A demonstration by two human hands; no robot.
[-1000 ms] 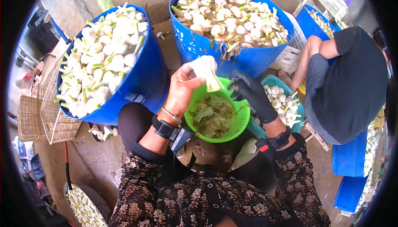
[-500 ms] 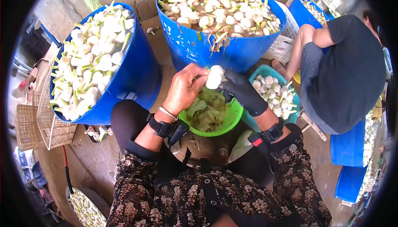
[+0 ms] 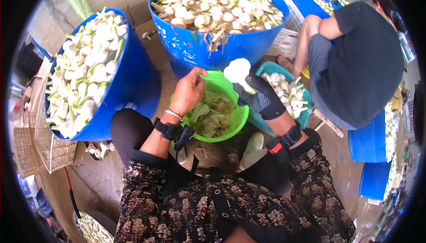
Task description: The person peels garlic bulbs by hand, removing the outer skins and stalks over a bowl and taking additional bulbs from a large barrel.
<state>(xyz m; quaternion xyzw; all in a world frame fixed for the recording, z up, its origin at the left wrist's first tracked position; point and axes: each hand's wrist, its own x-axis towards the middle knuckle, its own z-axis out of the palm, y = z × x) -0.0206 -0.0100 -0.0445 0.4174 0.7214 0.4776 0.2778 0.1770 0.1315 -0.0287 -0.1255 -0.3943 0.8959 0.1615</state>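
A person's right hand (image 3: 262, 97), gloved, is holding a garlic bulb (image 3: 237, 70) in its fingers near a green bowl (image 3: 241, 118); whether the left hand's (image 3: 189, 92) curled fingers are gripping anything is unclear.

Gloved right hand (image 3: 261, 97) covers the left part of the teal basin (image 3: 305, 118). Held garlic bulb (image 3: 237, 71) overexposed; skin detail lost. Far blue tub (image 3: 179, 48): back rim clipped by top edge. Garlic heap (image 3: 93, 230), near left, cut off below. Co-worker (image 3: 364, 65) at right partly hides a smaller blue tub (image 3: 306, 5). Clutter (image 3: 390, 225), near right, too blurred to name.
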